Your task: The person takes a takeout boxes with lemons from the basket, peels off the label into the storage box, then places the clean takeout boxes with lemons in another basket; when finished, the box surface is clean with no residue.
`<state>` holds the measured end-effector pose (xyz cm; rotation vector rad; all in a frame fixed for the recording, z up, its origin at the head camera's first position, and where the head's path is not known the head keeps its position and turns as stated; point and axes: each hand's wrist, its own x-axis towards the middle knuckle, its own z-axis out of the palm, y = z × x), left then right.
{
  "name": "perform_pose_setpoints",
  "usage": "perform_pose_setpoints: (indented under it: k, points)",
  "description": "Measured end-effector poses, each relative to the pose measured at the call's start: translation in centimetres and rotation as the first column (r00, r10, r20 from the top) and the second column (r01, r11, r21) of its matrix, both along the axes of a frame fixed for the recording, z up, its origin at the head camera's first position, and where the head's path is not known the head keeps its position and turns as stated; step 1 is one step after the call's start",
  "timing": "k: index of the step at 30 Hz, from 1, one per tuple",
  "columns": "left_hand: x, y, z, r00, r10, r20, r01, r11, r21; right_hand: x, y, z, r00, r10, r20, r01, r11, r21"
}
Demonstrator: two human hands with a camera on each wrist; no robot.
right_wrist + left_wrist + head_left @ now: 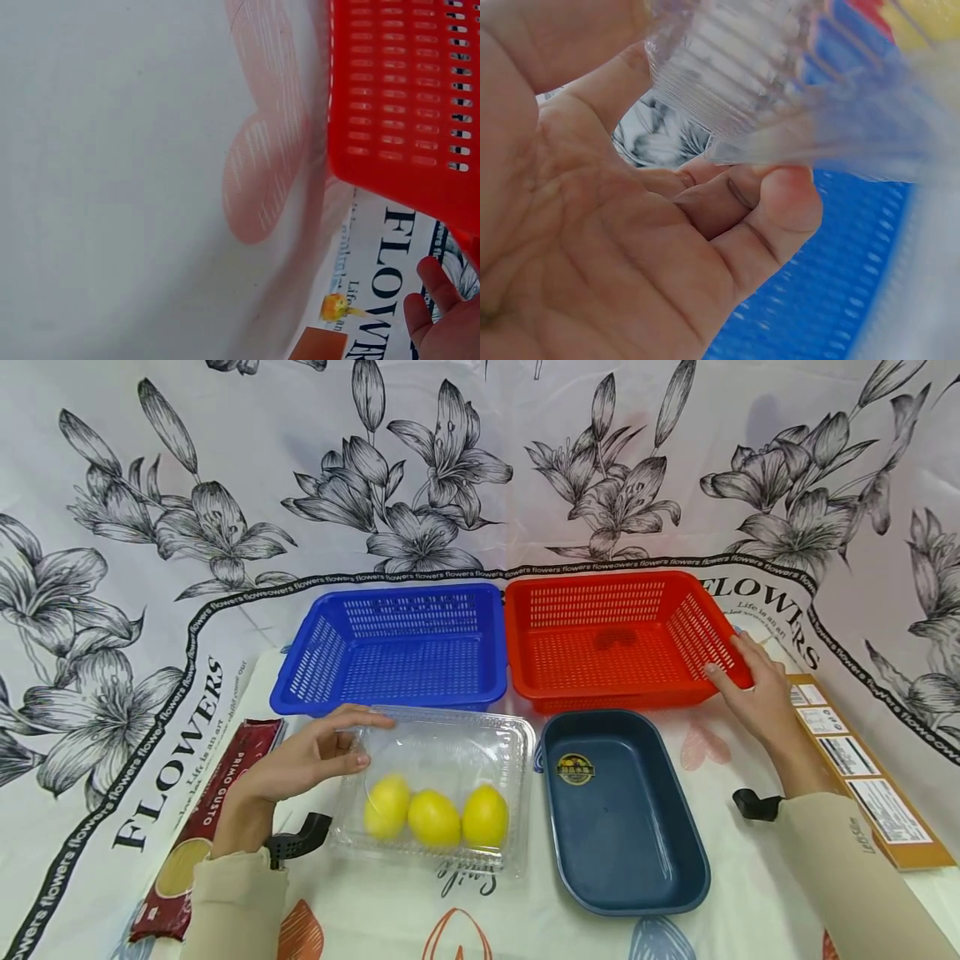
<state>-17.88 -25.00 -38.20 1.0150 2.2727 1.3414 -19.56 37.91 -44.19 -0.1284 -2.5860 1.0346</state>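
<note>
My left hand point(303, 760) holds a clear plastic box point(435, 735) by its left side, with the thumb and fingers at its edge. Three lemons point(434, 818) show through the plastic, side by side along the near side. In the left wrist view the curled fingers point(780, 217) lie against the ribbed plastic. My right hand point(761, 702) grips the front right corner of a red basket point(600, 693), thumb over the rim and fingers on the outer side. Some fingertips of the right hand point(450, 315) show beside the red basket in the right wrist view.
A blue basket point(420, 668) stands left of the red one, behind the box. Before the red basket sits a dark blue tray point(622, 827). A red pasta packet point(202, 827) lies far left, and a brown carton with white labels point(870, 768) lies far right.
</note>
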Motion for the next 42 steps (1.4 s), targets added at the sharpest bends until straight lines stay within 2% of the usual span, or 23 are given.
perform_pose_setpoints:
  k: [6,15,23,31,36,42]
  points:
    - [-0.3,0.9,2.1,1.0,-0.005,0.006,0.005,0.999,0.036,0.0,0.0,-0.1,1.0,-0.004,0.002,0.004,1.0,-0.005]
    - [-1.8,3.5,4.4,0.998,0.025,-0.061,-0.019,0.996,0.084,0.0,-0.2,-0.3,1.0,0.001,-0.015,-0.002,0.999,-0.04]
    - [-3.6,6.7,6.5,0.995,0.093,-0.037,-0.088,0.991,0.102,0.0,-0.5,-0.3,0.999,-0.024,-0.03,0.024,0.999,-0.025]
    - [-5.7,10.4,8.8,0.986,0.166,0.002,-0.166,0.983,0.076,0.2,-0.6,-0.4,0.999,-0.036,-0.026,0.036,0.999,-0.014]
    - [-7.4,13.0,9.4,0.979,0.196,0.048,-0.2,0.975,0.1,0.3,-0.7,-0.4,0.998,-0.041,-0.04,0.041,0.999,-0.012]
    - [-9.3,15.2,9.1,0.978,0.2,0.058,-0.206,0.97,0.127,0.4,-1.1,-0.2,0.997,-0.048,-0.059,0.048,0.999,-0.004]
